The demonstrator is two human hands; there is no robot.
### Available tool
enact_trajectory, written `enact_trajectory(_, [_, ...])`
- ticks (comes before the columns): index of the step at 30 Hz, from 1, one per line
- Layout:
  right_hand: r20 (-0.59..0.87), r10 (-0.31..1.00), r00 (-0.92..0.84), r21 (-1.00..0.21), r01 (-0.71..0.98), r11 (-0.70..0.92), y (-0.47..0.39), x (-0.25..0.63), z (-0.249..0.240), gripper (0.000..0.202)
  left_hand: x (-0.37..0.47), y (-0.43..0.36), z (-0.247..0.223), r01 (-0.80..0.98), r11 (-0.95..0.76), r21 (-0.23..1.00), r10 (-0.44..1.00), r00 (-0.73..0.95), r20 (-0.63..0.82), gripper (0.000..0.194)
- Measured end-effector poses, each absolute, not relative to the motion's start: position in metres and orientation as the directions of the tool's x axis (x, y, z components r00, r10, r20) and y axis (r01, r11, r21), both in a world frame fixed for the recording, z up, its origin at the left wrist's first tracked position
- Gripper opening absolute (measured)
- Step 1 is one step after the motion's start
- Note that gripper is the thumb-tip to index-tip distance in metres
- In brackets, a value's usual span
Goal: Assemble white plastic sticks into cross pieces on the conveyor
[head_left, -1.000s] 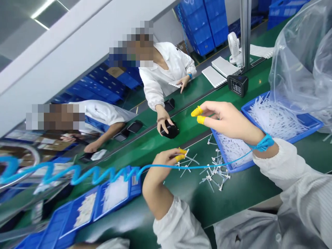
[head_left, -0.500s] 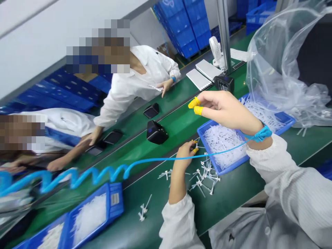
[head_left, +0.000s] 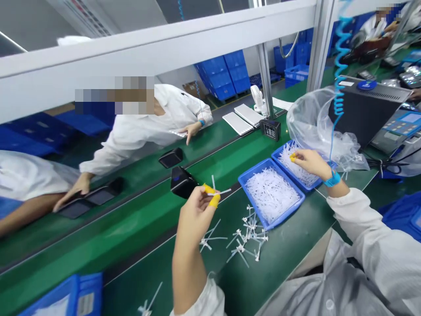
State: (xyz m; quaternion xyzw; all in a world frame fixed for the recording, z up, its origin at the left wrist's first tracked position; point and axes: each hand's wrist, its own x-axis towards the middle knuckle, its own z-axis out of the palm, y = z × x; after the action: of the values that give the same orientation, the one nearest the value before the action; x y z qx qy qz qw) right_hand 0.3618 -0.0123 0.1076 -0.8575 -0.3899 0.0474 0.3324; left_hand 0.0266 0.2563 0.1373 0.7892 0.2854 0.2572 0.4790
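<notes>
My left hand (head_left: 197,210), with yellow finger cots on thumb and finger, pinches a small white piece with thin strips (head_left: 220,192) above the bench. Over the farther blue tray (head_left: 307,188) of white strips is my right hand (head_left: 312,162). Its yellow-tipped fingers are pressed together, and whatever is between them is too small to make out. A nearer blue tray (head_left: 297,202) holds a heap of thin white strips (head_left: 271,193). Beside it lies a loose pile of white pieces with strips (head_left: 248,237), and a few more (head_left: 207,241) sit under my left forearm.
Black devices (head_left: 179,182) stand on the green conveyor (head_left: 141,206). Across it, a co-worker's hand (head_left: 190,130) rests near the edge. A clear plastic bag (head_left: 312,114) and a coiled blue cord (head_left: 340,66) are at right. Another blue bin (head_left: 88,289) stands front left.
My left hand has risen off the bench and moved left, now with a strip piece in its fingers. My right hand has come down over the farther tray. The view has tilted and shifted.
</notes>
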Motion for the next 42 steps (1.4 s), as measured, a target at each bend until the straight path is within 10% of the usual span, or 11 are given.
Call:
enact_trajectory(18, [0.289,0.588,0.755,-0.586,0.626,-0.515,-0.001,0.35,0.027,0.025,0.029,0.204,0.18,-0.303,-0.153,0.941,0.82,0.492,0.292,0.04])
enact_trajectory(42, [0.276,0.526,0.804,-0.789,0.503,-0.355,0.007,0.349,0.018,0.028,0.04,0.181,0.172,-0.304,0.041,0.952,0.842,0.524,0.131,0.042])
